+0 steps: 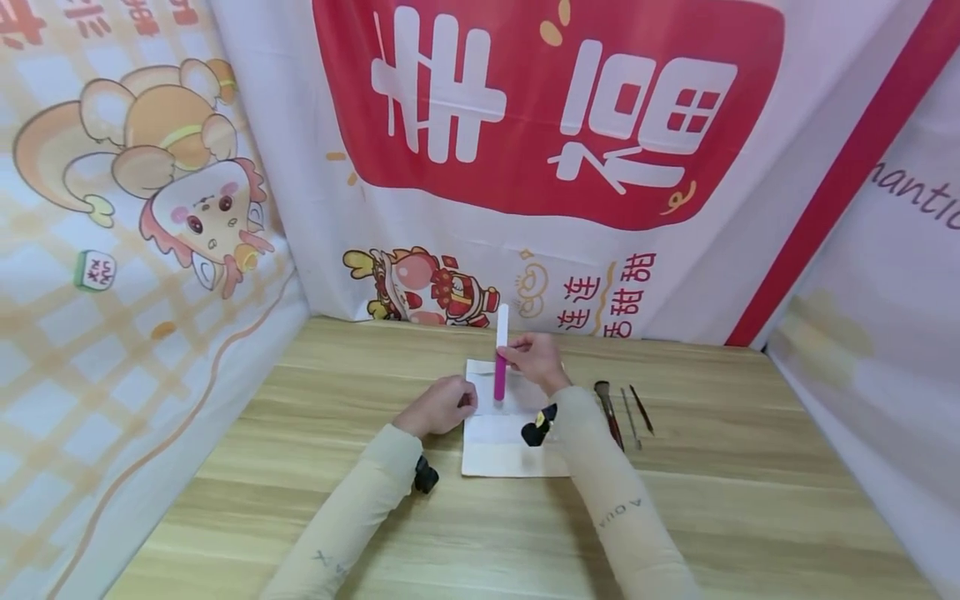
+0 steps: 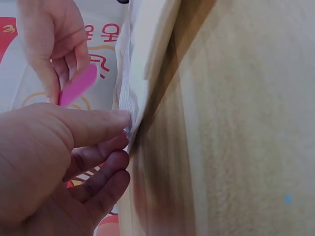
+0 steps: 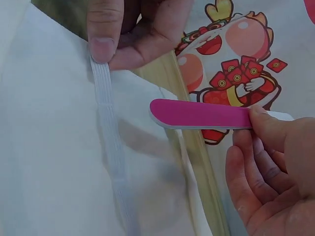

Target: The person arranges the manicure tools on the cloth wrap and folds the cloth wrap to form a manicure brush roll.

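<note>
My right hand pinches a nail file with a magenta half and a white half, near its middle. Upright in the head view, the file hangs over a white cloth; its magenta end points towards the cloth without touching it in the right wrist view. Between thumb and fingers, my left hand pinches a ribbed white elastic band at the cloth's left edge. The band runs across the cloth. In the left wrist view, the held edge stands close to the wooden surface.
On the wooden table, to the right of the cloth, lie a brush, a thin grey metal tool and a slim dark stick. Printed curtains hang behind and at both sides.
</note>
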### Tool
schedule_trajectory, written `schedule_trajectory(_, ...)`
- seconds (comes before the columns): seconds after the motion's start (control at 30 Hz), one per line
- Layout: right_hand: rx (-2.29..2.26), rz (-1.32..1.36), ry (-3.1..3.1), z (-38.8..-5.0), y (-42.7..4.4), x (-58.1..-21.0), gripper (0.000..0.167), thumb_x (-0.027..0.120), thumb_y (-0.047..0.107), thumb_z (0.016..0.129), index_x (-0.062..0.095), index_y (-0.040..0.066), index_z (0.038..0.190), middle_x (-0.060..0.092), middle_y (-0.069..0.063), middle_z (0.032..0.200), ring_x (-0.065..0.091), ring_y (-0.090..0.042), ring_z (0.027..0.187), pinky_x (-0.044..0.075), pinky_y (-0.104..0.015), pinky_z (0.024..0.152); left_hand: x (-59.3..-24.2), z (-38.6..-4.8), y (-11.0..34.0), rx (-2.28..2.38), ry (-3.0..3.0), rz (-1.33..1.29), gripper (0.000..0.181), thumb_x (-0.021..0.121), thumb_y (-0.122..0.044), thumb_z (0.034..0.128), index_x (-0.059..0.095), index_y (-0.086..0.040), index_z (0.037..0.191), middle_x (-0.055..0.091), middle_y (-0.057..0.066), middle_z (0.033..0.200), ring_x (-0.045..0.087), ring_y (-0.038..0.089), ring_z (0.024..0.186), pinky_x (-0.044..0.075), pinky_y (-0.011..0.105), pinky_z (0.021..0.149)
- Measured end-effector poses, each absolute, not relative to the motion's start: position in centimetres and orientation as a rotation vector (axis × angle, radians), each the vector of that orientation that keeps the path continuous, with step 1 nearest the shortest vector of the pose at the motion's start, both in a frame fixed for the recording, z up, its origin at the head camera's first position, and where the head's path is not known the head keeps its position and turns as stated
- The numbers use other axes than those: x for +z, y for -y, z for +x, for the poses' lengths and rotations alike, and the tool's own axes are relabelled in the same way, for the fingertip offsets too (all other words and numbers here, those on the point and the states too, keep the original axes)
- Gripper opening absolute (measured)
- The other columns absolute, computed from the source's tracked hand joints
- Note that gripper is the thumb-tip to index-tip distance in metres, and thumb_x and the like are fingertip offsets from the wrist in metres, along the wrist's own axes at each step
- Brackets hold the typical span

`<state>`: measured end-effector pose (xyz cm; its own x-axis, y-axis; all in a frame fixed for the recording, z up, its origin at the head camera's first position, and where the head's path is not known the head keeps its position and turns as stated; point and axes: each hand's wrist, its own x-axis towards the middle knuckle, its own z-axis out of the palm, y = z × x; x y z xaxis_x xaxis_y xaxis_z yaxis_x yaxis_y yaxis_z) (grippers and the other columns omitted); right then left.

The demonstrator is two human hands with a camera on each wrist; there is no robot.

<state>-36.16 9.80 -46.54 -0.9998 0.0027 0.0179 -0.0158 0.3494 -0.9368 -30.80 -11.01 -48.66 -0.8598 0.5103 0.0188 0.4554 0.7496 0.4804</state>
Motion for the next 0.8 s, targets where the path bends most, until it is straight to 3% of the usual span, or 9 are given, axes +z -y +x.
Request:
schedule_trajectory(0.17, 1.86, -0.015, 2.465, -36.5, -8.2, -47.6, 0.017, 0.081, 0.009, 0.092, 0.076, -0.004, 0.102, 0.078, -0.016, 0.09, 0.075, -0.024, 0.077, 0.064, -0.048, 0.084, -48.7, -30.9, 10.8, 0.748, -2.816, 0.763, 0.01, 0.067, -0.007, 0.101, 0.072, -0.008, 0.092, 0.065, 0.003, 0.088, 0.056, 0.017, 0.083, 0.051, 0.035, 0.081)
schedule_trajectory(0.43, 1.912, 0.015, 2.474, -37.2, -7.5, -49.7, 0.016, 0.08, 0.009, 0.094, 0.077, -0.004, 0.104, 0.078, -0.013, 0.089, 0.068, -0.01, 0.07, 0.059, -0.023, 0.065, -48.8, -30.7, 11.0, 0.8, -2.816, 0.73, 0.01, 0.067, -0.006, 0.1011, 0.073, -0.007, 0.094, 0.064, 0.004, 0.089, 0.056, 0.017, 0.082, 0.05, 0.034, 0.08)
schedule_trajectory(0.8, 1.925, 0.015, 2.628, -35.8, -7.6, -49.6, 0.015, 0.077, 0.006, 0.095, 0.077, -0.006, 0.105, 0.079, -0.016, 0.091, 0.071, -0.013, 0.073, 0.06, -0.025, 0.068, -48.7, -30.5, 11.0, 0.802, -2.839, 0.771, 0.011, 0.067, -0.006, 0.1005, 0.071, -0.007, 0.091, 0.064, 0.003, 0.088, 0.055, 0.016, 0.082, 0.05, 0.034, 0.08)
